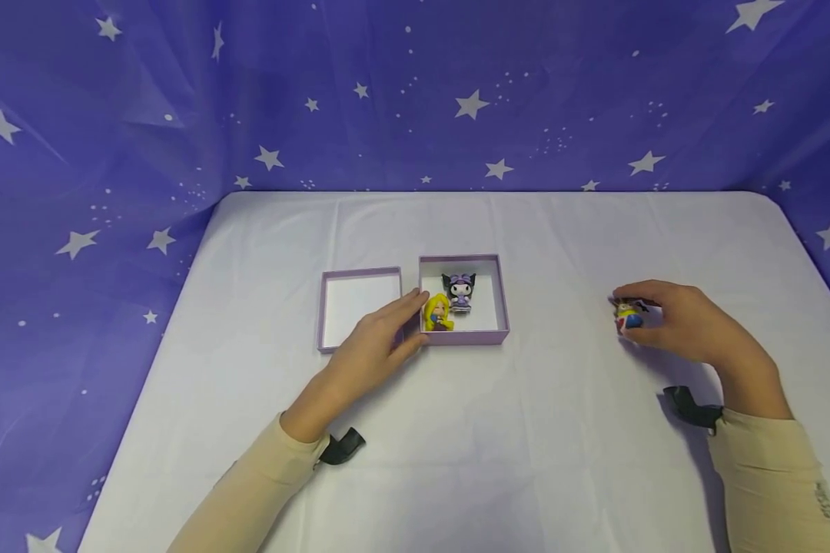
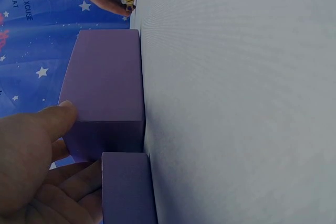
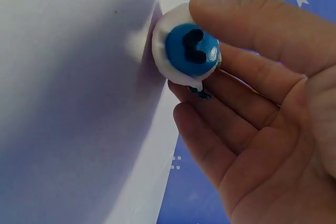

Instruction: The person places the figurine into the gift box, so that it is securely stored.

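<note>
Pinching one toy (image 1: pixel 629 313) at middle right, your right hand (image 1: pixel 688 322) is far from the box (image 1: pixel 465 338). Your left hand (image 1: pixel 366 349), spread loosely, touches it mid-frame. Two toys (image 1: pixel 460 292) are in, one's out, lid (image 1: pixel 349 303) off.

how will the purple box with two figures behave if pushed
The box looks stiff, judging by its straight walls. Low and broad, it would probably slide rather than tip. The yellow-haired figure and black-eared figure, seemingly loose inside, might shift.
</note>
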Available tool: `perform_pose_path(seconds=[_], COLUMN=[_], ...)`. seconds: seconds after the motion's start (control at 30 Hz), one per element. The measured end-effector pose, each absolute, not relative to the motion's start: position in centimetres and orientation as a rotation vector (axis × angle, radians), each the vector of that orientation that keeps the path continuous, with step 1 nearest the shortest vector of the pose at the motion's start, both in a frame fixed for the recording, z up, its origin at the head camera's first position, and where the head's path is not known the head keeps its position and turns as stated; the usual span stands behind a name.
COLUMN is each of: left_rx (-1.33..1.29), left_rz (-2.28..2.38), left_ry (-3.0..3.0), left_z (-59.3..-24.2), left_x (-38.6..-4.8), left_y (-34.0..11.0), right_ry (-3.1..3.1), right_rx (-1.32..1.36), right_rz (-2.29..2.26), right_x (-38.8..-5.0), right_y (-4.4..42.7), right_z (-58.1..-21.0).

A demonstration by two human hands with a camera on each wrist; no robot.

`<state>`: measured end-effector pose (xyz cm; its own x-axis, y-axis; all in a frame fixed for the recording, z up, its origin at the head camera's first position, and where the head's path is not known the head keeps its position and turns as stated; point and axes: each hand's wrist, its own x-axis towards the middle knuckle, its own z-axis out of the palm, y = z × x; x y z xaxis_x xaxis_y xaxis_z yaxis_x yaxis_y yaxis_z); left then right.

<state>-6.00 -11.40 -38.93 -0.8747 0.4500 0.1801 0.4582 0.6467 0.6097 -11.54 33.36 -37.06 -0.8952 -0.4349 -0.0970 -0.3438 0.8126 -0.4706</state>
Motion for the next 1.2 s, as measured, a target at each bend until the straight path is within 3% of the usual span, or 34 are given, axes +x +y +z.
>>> perform_pose_path(seconds=[0.53,1.2], left_rx=[-0.798,-0.782], left_rz=[-1.080,-1.049], left_ry=[-2.824,-2.863], left_z=[-38.9,-38.7], left_x=[-6.1,-6.0], left_y=[-11.4,-11.3], right_ry=[2.788,2.890], right_rx=[-0.532,-0.651], right_rz=[-0.710,-0.769], right_x=[-11.2,-11.7], right_y=[32.8,31.2], right_z=[-36.8,-37.3])
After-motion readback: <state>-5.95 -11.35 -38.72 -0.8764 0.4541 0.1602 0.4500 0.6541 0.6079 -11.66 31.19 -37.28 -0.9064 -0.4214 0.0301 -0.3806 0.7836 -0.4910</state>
